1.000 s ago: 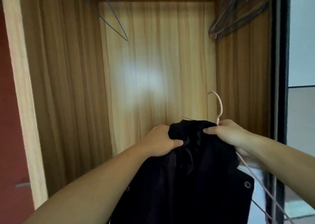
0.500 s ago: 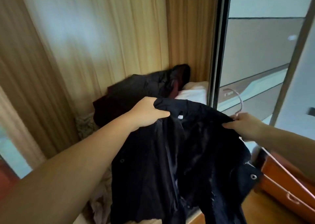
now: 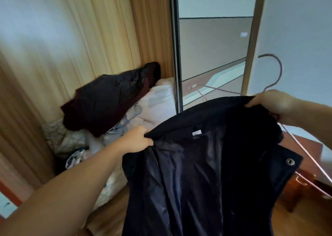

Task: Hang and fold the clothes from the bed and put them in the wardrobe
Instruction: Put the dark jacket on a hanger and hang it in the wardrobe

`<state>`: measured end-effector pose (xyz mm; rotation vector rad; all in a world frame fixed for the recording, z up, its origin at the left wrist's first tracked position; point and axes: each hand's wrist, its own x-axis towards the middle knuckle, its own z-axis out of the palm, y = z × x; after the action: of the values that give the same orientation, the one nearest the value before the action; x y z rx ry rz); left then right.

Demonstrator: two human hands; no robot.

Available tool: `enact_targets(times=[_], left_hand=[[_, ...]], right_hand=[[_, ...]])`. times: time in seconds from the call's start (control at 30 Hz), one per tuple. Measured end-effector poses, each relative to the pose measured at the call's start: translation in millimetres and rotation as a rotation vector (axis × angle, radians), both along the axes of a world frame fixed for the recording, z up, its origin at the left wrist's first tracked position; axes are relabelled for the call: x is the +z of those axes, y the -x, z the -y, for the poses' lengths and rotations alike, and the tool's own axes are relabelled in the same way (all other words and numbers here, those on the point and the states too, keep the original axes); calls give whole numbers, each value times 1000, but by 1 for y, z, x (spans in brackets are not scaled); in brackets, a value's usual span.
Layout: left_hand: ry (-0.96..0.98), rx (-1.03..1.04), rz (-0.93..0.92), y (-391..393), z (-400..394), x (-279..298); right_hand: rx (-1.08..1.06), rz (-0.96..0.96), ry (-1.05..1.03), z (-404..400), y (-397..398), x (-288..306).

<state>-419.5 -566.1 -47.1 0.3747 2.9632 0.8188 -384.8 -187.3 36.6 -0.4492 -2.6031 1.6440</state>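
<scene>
A dark navy jacket (image 3: 206, 172) hangs open in front of me, its shiny lining facing me. My left hand (image 3: 136, 138) grips the left end of its collar. At the right end of the collar, my right hand (image 3: 274, 106) holds the fabric together with a pink wire hanger (image 3: 276, 70), whose hook rises above my fingers. The hanger's lower wire runs down to the right behind the jacket. Inside the wooden wardrobe (image 3: 71, 38), a dark folded garment (image 3: 111, 97) lies on a pile of white bedding (image 3: 154, 102).
A sliding wardrobe door (image 3: 213, 47) with a dark frame stands just right of the open compartment. A reddish wooden drawer unit (image 3: 301, 163) sits low at the right, on a wooden floor (image 3: 301, 221). More crumpled light cloth (image 3: 71, 151) fills the wardrobe bottom.
My view has swung down and to the right, from the wardrobe's top to its bottom and the door. My hands have drawn apart, spreading the jacket's collar.
</scene>
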Motion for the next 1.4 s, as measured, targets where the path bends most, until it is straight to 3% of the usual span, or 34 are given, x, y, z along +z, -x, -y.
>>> enact_targets(times=[0.07, 0.17, 0.27, 0.33, 0.4, 0.53, 0.7, 0.87, 0.97, 1.03, 1.23, 1.33, 1.4], left_hand=[[-283, -17, 162, -5, -18, 7], [-626, -10, 203, -13, -61, 32], [-788, -65, 177, -20, -118, 60], [-768, -104, 141, -28, -152, 77], [-680, -174, 128, -36, -182, 86], [-422, -296, 174, -46, -219, 84], [-225, -439, 304, -45, -198, 65], [-298, -343, 495, -55, -180, 2], [-205, -297, 469, -59, -177, -30], [-276, -264, 456, -62, -171, -38], [-746, -20, 277, -52, -170, -5], [-678, 79, 248, -37, -190, 11], [-577, 133, 236, -31, -203, 7]], right_hand=[[-45, 8, 17, -17, -12, -19], [-96, 59, 104, -38, -26, -46], [-89, 65, -30, -44, -36, -74], [-11, -3, -252, -37, -43, -89], [106, -133, -277, -22, -51, -101], [180, -262, 5, -13, -62, -120], [-130, -148, 279, -54, -74, -104], [-125, -247, 406, -55, -73, -64], [-96, -252, 405, -51, -70, -56], [-119, -252, 413, -55, -68, -55], [34, -224, 76, -71, -73, -93], [83, -218, -74, -65, -85, -120], [42, -262, -42, -64, -95, -137]])
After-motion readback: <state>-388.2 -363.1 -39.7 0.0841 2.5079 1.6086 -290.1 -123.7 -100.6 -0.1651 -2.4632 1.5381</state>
